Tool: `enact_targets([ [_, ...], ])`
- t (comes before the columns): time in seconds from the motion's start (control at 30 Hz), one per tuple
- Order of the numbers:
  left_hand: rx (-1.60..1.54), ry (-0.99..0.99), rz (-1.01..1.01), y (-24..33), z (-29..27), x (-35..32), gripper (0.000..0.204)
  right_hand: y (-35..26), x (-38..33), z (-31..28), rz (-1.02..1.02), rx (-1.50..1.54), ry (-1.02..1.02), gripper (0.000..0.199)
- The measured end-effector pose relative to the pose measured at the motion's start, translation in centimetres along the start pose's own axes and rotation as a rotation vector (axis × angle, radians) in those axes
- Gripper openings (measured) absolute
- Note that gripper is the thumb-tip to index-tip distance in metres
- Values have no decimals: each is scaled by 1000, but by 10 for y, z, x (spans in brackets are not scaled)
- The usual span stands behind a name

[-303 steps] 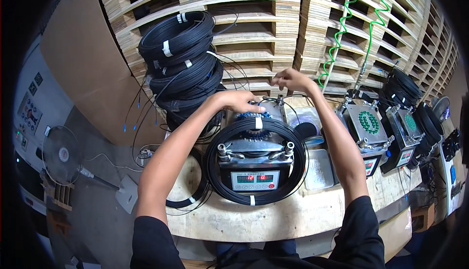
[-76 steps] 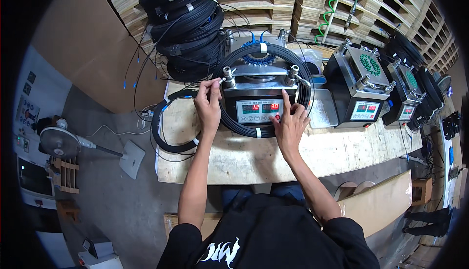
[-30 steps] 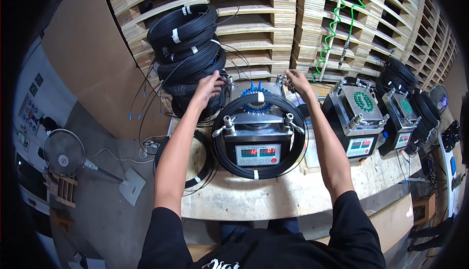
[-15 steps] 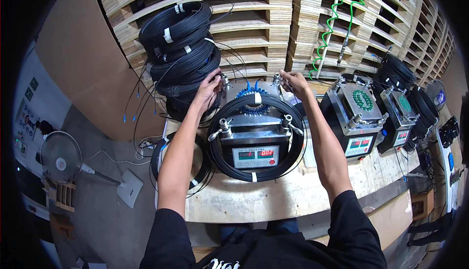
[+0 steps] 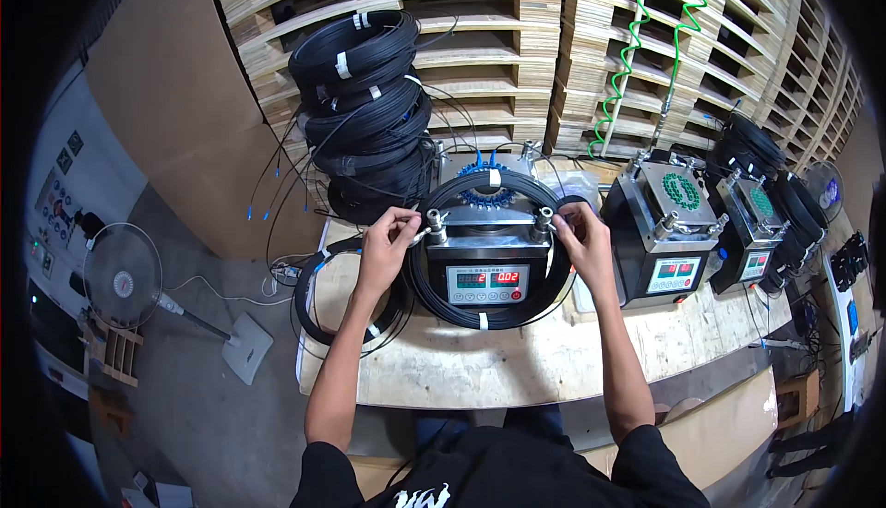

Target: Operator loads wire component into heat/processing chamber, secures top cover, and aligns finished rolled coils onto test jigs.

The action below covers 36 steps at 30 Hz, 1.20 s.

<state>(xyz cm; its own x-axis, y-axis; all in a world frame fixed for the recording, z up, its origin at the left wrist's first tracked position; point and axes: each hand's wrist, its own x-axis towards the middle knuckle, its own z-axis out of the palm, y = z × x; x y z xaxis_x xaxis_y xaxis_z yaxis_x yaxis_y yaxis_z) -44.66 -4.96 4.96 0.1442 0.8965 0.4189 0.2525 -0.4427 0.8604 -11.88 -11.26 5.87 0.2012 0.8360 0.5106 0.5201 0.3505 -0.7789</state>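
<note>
A black box-shaped machine (image 5: 486, 273) with a red digital display stands on the wooden bench (image 5: 517, 370). A coil of black cable (image 5: 480, 310) hangs looped around it. My left hand (image 5: 388, 236) pinches the cable at the machine's left metal knob (image 5: 434, 224). On the other side, my right hand (image 5: 577, 236) grips the cable beside the right knob (image 5: 543, 220). Blue connectors (image 5: 480, 196) sit in a ring on the machine's top.
A tall stack of black cable coils (image 5: 369, 111) rises at the bench's back left. Another coil (image 5: 337, 300) lies on the bench left of the machine. Similar machines (image 5: 669, 231) stand to the right. Wooden pallets (image 5: 554, 47) form the back wall. A floor fan (image 5: 125, 277) stands left.
Both hands have come back from behind the machine to its two front knobs. The view has tilted slightly down and toward the bench.
</note>
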Motion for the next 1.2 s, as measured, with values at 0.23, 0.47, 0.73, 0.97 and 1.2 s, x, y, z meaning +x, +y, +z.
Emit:
enact_targets([
  [0.23, -30, -20, 21, -1, 0, -3, 16, 6, -7, 3, -16, 37, 39, 17],
  [0.47, 138, -133, 84, 28, 21, 36, 43, 2, 29, 1, -239, -8, 7, 24],
  [0.73, 263, -215, -130, 4, 55, 115, 74, 15, 120, 61, -11, -70, -386, 63],
  [0.97, 118, -185, -204, -9, 68, 119, 69, 75, 141, 79, 121, -211, -421, 54],
  [1.2, 115, -88, -227, -21, 62, 120, 73, 63, 129, 82, 110, -49, -242, 56],
])
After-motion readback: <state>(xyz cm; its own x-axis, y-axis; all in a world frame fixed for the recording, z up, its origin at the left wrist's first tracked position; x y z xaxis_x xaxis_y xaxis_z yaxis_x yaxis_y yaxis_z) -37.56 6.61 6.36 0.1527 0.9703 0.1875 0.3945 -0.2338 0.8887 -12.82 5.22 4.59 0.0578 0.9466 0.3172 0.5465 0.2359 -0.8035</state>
